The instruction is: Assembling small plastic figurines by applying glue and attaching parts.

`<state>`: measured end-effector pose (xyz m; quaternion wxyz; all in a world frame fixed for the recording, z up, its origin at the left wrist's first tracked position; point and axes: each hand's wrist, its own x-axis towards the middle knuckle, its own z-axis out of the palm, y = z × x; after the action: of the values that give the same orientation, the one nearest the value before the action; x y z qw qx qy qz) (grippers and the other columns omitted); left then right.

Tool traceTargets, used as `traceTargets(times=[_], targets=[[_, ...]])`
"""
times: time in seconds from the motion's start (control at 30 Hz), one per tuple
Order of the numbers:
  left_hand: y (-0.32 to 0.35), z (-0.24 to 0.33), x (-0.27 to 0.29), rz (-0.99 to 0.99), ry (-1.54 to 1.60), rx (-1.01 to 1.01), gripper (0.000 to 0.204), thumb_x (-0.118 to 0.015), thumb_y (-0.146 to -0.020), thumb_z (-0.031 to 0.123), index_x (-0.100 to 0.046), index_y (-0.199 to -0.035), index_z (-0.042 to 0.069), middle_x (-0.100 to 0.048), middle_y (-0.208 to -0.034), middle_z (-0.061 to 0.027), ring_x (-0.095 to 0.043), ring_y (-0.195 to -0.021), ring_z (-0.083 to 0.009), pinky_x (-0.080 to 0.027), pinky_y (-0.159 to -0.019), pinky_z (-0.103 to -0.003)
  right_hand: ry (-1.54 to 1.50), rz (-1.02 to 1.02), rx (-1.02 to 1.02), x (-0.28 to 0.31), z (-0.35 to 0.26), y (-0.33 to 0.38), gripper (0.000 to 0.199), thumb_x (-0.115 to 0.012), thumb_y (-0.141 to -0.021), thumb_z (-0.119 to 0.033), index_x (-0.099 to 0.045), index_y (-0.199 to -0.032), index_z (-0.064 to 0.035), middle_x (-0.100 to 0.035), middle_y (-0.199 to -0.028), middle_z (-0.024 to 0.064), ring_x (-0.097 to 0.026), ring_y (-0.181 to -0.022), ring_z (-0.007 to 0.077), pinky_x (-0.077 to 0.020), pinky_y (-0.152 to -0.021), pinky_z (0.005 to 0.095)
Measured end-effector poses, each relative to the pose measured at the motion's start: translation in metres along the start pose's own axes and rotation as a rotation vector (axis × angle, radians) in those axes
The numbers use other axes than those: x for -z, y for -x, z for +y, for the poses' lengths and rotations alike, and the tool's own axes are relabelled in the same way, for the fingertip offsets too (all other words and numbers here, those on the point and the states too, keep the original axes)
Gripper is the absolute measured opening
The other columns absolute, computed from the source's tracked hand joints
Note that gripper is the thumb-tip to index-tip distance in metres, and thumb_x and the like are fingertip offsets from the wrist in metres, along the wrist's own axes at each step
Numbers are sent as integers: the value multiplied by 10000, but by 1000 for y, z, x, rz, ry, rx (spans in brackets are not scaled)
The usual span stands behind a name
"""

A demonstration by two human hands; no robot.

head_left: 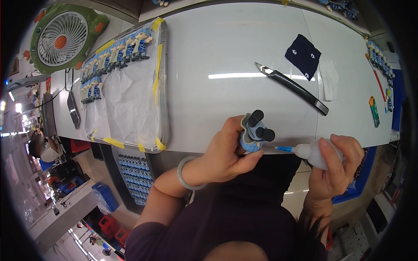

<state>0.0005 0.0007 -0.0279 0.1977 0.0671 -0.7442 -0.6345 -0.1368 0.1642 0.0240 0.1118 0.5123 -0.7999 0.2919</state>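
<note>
- Left hand (222, 154): pinching a little blue doll (254, 130), near edge of white table (226, 52).
- Right hand (335, 167): wrapped round small glue bottle (311, 153), blue tip touching doll.
- Far right: black knife (291, 86).

A dark purple short-sleeved top is worn — the sleeve ends well above the elbow, so both forearms are left bare. A pale green, smooth jade-like bangle (190, 174) is seen round the left wrist, and a thin gold chain bracelet (319, 204) round the right one — nothing else is worn on either hand.
</note>
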Motion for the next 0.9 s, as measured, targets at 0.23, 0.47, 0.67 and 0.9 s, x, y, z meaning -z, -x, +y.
traceTargets(times=[0.23,0.47,0.67,0.9], targets=[[0,3,0,38,65,33,428,-550,-758,76,-296,-1093,-2,-453,-748,-17,-329,-494,-43,-328,-476,-188,-107,57,-86,-7,1,2,366,-659,-567,29,-621,-893,-134,-507,-933,50,-458,-846,229,-411,-688,297],[3,-6,6,-70,203,11,404,-472,-746,56,-292,-1101,-15,-452,-898,-67,-411,-559,-72,-363,-507,-202,-189,44,-140,-12,1,4,362,-672,-556,26,-624,-883,-120,-527,-902,51,-472,-820,227,-402,-683,294],[-3,10,3,-18,40,68,317,-465,-703,45,-401,-1008,-14,-468,-894,-108,-451,-660,-159,-392,-596,-265,-204,40,-141,-13,0,5,378,-663,-553,37,-624,-892,-125,-521,-909,49,-466,-834,229,-404,-690,296],[-6,6,-3,18,-202,-51,351,-540,-704,80,-395,-1004,-28,-510,-717,-120,-511,-526,-252,-416,-477,-302,-41,16,-46,-7,-3,6,411,-627,-563,48,-615,-929,-139,-498,-952,51,-451,-867,235,-414,-709,309]])
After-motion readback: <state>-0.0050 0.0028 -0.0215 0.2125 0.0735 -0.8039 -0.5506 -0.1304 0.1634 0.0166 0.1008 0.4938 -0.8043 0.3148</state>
